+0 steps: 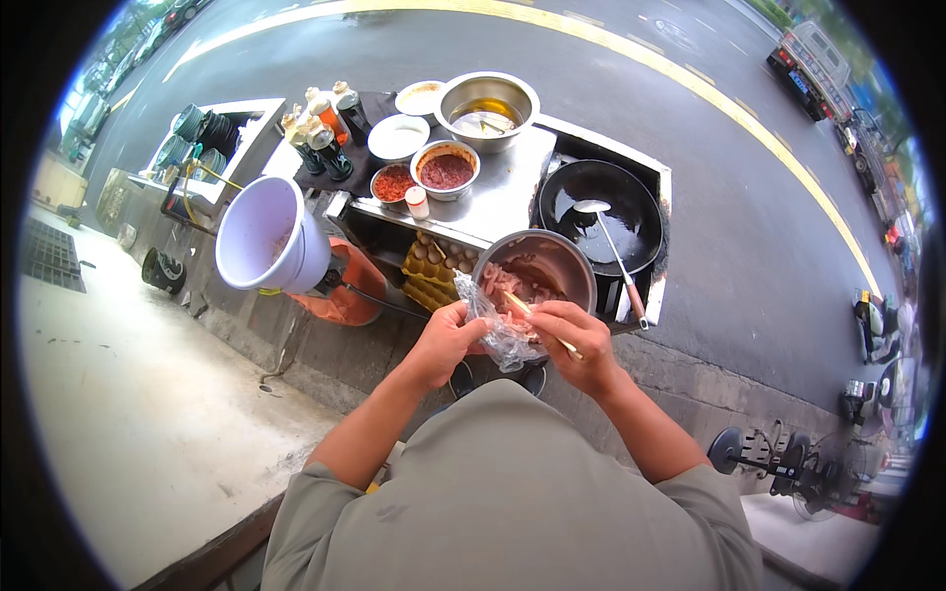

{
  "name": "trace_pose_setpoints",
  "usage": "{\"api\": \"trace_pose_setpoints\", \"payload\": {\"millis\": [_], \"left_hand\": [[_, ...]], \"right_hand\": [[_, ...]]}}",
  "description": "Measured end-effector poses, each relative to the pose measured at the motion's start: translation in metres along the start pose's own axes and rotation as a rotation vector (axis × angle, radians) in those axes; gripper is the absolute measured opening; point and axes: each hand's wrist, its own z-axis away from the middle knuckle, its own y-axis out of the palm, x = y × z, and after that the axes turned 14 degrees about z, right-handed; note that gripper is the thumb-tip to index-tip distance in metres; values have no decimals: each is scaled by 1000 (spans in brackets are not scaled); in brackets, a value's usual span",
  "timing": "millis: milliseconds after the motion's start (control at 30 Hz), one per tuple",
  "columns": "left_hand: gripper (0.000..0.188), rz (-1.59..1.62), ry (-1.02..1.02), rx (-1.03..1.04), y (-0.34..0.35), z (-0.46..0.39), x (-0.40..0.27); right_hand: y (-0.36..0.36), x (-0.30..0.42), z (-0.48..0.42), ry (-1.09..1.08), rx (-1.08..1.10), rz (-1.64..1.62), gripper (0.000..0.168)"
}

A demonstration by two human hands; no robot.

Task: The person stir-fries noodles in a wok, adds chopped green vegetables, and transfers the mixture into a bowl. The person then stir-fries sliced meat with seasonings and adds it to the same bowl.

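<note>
My left hand point(452, 336) pinches the edge of a clear plastic bag point(510, 356) at the near rim of a steel bowl point(573, 258). Strips of raw meat point(502, 284) lie in the bowl and in the mouth of the bag. Pale wooden chopsticks point(517, 301) are in the grip of my right hand point(580, 343), their tips among the meat. To the bowl's right, a black wok point(562, 193) sits in the stove opening. A metal ladle point(610, 240) rests across it, its brown handle hanging over the near edge.
On the steel counter point(502, 192) stand a bowl of oil point(488, 81), a bowl of dark red sauce point(446, 170), chopped chilli point(392, 183) and several sauce bottles point(325, 140). Egg trays point(429, 270) fill the shelf below. A white bucket point(255, 236) stands left. Beyond runs a road point(591, 66).
</note>
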Motion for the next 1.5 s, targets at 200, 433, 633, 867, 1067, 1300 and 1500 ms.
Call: {"api": "trace_pose_setpoints", "payload": {"millis": [200,433,633,867,1067,1300,1500], "left_hand": [[23,35,-17,-67,21,-11,-6],[23,-7,-14,-77,32,-18,-9],[21,13,-5,-58,36,-22,-1],[20,100,-5,-41,37,-25,2],[19,143,24,-40,32,-26,5],[21,112,36,10,30,-31,10],[22,41,4,28,44,-32,11]], "right_hand": [[-51,-29,-15,146,-38,-100,13],[-90,-41,-7,222,223,-119,17],[-72,-39,-5,110,23,-84,19],[-63,-47,-15,91,-117,-172,18],[-82,-54,1,290,10,-288,17],[-83,-56,-2,145,5,2,15],[-48,-62,-6,121,-146,11,16]]}}
